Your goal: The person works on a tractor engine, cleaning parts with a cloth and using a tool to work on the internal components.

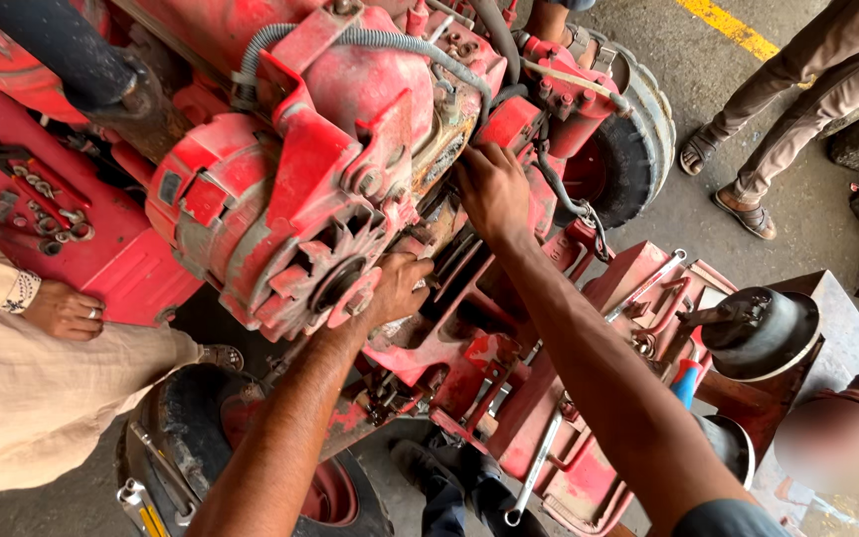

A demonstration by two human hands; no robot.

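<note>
Fingers of your left hand [395,286] curl around the lower edge of the red alternator [295,214] near the frame's centre, gripping its housing just beside the finned fan pulley [335,280]. Your right hand [490,187] sits higher, right of centre, its fingers pushed into the gap between the alternator and the red engine block [539,99] (whether they pinch anything there is hidden, so you cannot tell). A grey corrugated hose [390,42] arches over the alternator at the top. Below your forearms, wrenches [534,467] lie on the red frame [589,477], lower right of centre. At the left edge another person's hand [64,310] with a ring rests against a red panel [72,249]. In the upper right corner, someone's sandalled feet [723,184] stand on the concrete floor [807,229].
</note>
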